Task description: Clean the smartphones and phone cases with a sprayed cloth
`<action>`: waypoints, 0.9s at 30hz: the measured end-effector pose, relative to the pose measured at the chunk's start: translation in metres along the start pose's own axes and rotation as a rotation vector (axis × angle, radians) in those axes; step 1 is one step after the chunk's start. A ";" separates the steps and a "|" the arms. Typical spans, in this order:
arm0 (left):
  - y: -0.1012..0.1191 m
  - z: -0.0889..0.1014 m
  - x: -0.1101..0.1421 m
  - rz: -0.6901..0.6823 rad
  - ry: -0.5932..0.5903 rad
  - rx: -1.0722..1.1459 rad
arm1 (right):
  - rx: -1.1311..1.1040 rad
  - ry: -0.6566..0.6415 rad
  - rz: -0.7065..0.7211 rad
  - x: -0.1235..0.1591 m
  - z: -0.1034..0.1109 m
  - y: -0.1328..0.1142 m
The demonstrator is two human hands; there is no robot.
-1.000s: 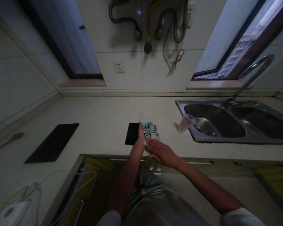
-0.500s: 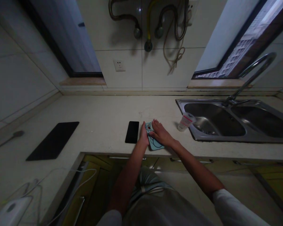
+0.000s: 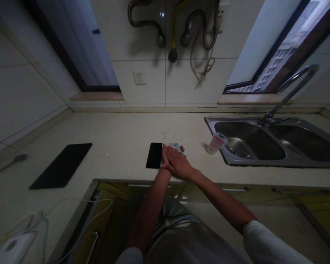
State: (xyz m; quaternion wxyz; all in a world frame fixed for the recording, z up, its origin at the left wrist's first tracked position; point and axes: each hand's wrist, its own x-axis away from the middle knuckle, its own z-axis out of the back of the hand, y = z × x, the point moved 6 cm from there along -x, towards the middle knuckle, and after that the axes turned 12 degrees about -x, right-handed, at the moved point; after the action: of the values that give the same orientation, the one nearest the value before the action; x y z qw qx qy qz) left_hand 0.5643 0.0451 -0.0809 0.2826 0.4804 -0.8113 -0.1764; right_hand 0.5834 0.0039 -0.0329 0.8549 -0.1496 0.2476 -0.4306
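Observation:
A light-blue phone case [image 3: 178, 147] with a printed pattern is held low over the counter between my two hands, mostly covered by them. My left hand [image 3: 165, 161] is wrapped round it from the left and below, with fingertips showing past its right edge. Across its top lies my right hand [image 3: 180, 163], fingers together and pointing left, overlapping my left hand. Whether anything is inside the case is hidden. Just left of my hands a black, flat, phone-shaped slab [image 3: 154, 155] lies on the counter [image 3: 121, 143].
A clear plastic cup [image 3: 216, 143] with a red band leans at the rim of the double steel sink [image 3: 228, 161], right of my hands. A black mat or board [image 3: 62, 166] lies at left. White cables run near a white device [image 3: 15, 247] at lower left.
My right hand has slid left across the case and now covers most of it and part of my left hand. My left fingertips now show at the right edge. The black slab has stayed put.

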 end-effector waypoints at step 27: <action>0.009 0.010 -0.008 0.057 0.094 0.051 | -0.246 0.249 -0.206 0.059 0.009 0.029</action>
State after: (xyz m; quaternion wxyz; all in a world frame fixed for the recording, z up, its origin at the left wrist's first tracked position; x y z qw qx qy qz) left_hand 0.5553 0.0564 -0.0858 0.3132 0.4719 -0.8147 -0.1247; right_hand 0.6370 -0.0267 -0.0564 0.7446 -0.2231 0.3853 -0.4974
